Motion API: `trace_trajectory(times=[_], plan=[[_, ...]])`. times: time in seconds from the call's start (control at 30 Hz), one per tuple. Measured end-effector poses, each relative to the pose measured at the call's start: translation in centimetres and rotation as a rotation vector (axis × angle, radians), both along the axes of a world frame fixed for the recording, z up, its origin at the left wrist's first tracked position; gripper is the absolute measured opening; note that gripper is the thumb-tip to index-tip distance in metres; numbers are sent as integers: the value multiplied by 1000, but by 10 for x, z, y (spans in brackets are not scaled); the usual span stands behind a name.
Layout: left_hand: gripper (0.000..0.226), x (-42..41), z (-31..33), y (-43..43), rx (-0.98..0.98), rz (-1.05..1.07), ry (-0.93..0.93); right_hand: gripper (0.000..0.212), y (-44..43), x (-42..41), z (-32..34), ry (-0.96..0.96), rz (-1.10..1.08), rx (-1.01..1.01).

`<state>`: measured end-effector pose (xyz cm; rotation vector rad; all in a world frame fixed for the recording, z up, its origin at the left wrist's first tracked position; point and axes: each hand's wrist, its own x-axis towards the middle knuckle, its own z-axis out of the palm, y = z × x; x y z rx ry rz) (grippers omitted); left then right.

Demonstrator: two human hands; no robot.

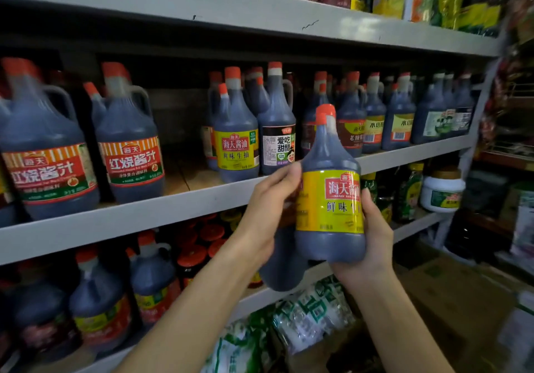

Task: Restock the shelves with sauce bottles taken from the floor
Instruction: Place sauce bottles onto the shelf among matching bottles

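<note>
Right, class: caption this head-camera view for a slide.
Right hand grips a yellow-labelled sauce bottle, left hand a second bottle behind it.

The light is dim, bluish and indoor. The shelves (173, 208) catch a pale sheen on their front edges; the recesses behind lie in deep shadow. The yellow label of the held bottle (332, 199) reads sharp, while the left hand (268, 208) is slightly smeared. Wide-angle distortion bows the shelves, and the right edge and lower left blur heavily.
</note>
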<state>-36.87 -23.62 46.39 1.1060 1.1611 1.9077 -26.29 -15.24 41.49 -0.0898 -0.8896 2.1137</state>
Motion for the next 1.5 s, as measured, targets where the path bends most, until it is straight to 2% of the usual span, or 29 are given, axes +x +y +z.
trace_trajectory(times=[0.13,0.3,0.53,0.6,0.7,0.83,0.9,1.03,1.13,1.33,1.43,1.5], plan=[[46,-14,-2,-10,-4,32,-9,60,7,-9,8,72,0,-102],[30,-31,-8,-14,-42,64,-7,42,28,-9,22,85,-123,37],[35,-37,-3,-6,-86,24,25,35,32,-14,28,1,-152,175],[35,-35,-3,-3,-97,22,27,40,31,-15,28,9,-151,200],[20,-31,-6,2,-109,15,3,56,32,-16,29,6,-165,235],[20,-27,-8,5,-97,6,-1,62,33,-17,31,-8,-181,256],[26,-25,-8,4,-81,-4,10,62,33,-16,32,-9,-188,237],[52,-17,-11,1,-21,-18,33,58,24,-22,31,-20,-231,227],[50,-12,-16,-5,38,28,76,60,12,-33,27,-38,-284,228],[55,-19,-20,-33,96,210,11,51,-10,-50,33,-193,-262,378],[38,-20,-23,-47,146,283,1,35,-15,-53,47,-306,-219,562],[33,-18,-27,-56,171,341,-16,39,-15,-52,59,-414,-157,701]])
